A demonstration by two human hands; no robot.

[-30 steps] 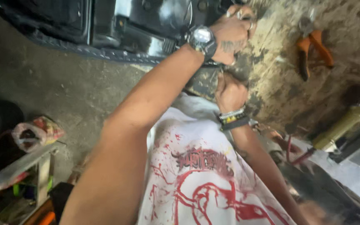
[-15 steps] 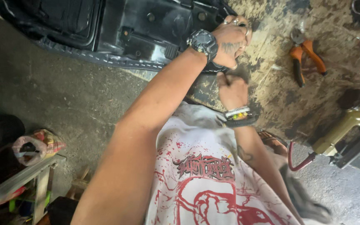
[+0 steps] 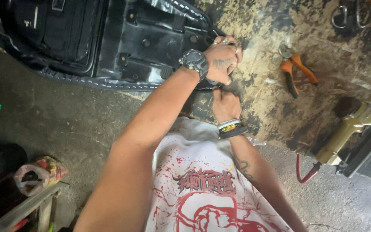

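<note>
1. An upturned black motorcycle seat (image 3: 108, 38) lies on a worn, stained wooden table (image 3: 323, 111), its moulded plastic underside facing up and its stitched vinyl cover wrapping the edge at the near right end.

2. The left hand (image 3: 222, 60), wearing rings and a dark wristwatch (image 3: 195, 62), is clenched over that end of the seat, gripping the cover edge against the base.

3. The right hand (image 3: 225, 103), with bands around the wrist, is closed just below the left, pinching the same dark edge; exactly what sits between its fingers cannot be made out.

4. Compared with the frames a second and half a second ago, both hands remain on the same corner; only the view has shifted, bringing more of the seat's underside into frame. The grip looks unchanged, suggesting the work at this corner is ongoing rather than finished.

5. Orange-handled pliers (image 3: 295, 68) lie untouched on the table, near the hands to the right.

6. An olive-coloured pneumatic stapler (image 3: 351, 129) with a red hose (image 3: 305, 172) rests at the table's right edge, well apart from the hands.

7. The person's white shirt with red print (image 3: 202, 189) fills the foreground above a concrete floor (image 3: 56, 111).
</note>
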